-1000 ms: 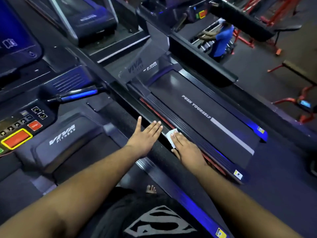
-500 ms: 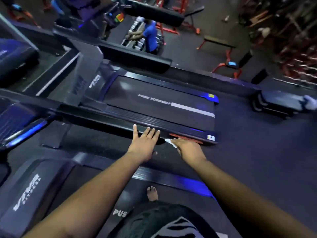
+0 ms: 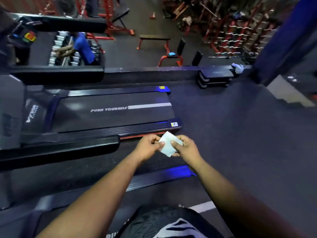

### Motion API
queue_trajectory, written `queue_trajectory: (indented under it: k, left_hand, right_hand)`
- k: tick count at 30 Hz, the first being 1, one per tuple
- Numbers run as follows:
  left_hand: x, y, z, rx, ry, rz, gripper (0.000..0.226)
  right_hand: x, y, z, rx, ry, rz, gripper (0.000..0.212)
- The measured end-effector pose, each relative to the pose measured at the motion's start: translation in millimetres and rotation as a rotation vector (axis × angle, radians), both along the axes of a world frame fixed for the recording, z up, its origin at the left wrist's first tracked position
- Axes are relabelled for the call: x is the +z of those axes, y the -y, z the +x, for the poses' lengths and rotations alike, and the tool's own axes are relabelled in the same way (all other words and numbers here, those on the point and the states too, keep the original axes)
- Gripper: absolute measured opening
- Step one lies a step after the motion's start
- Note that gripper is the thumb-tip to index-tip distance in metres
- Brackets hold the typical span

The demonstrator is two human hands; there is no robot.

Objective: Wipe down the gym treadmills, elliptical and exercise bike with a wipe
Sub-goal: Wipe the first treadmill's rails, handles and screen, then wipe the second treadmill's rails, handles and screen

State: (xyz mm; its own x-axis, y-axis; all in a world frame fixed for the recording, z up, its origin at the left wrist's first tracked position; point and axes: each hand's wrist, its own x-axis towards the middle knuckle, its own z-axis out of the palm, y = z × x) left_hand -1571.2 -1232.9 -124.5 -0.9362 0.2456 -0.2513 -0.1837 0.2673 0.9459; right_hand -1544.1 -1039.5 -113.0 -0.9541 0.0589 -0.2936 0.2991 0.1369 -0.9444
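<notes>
Few holders show here: far back on the left a dumbbell rack (image 3: 60, 48) carries rows of silvery weights, where a person in a blue shirt (image 3: 82, 47) leans, and on the right a red rack (image 3: 228, 38) holds rows of curved bars; what lies deeper in either is too blurred to tell. The wipe (image 3: 169, 143) is a small pale white sheet with a faint bluish tint, folded or creased flat, one corner pointing up and away and a lower corner hanging toward the camera. It is held in the air between both hands, just in front of the near rear corner of the neighbouring treadmill (image 3: 113, 114), above the dark floor (image 3: 231, 134) strip between the two machines and touching neither. The left hand (image 3: 149, 146) pinches the wipe's left edge with curled fingers and thumb; the right hand (image 3: 185, 146) grips its right side, thumb on top and fingers curled beneath. The two hands are close together, joined only by the sheet. The treadmill's black belt reads "PUSH YOURSELF" beside a grey stripe, with a blue-lit side rail and a small yellow label at its rear corner. A padded black handrail (image 3: 58, 150) runs in from the left, ending just left of the hands.
</notes>
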Motion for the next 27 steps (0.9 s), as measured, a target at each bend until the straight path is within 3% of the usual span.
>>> queue_trajectory:
  k: [10, 16, 19, 24, 27]
  left_hand:
    - [5, -177, -26, -0.048, 0.07, 0.07, 0.008]
    - [-3, -296, -36, -0.224, 0.071, 0.013, 0.014]
    - [-2, -350, -41, -0.287, 0.069, 0.031, 0.017]
    - [1, -433, -40, -0.384, 0.244, 0.09, 0.029]
    - [-4, -476, -46, -0.475, 0.271, 0.049, 0.031]
  right_hand:
    - [-15, -171, 19, -0.221, 0.06, -0.154, 0.014]
    - [-18, -271, 28, -0.213, 0.054, -0.22, 0.028]
    - [-17, -318, 32, -0.311, 0.031, -0.2, 0.024]
    - [-11, -394, 37, -0.535, 0.031, -0.136, 0.004]
    - [-8, -425, 38, -0.617, 0.024, -0.133, 0.005]
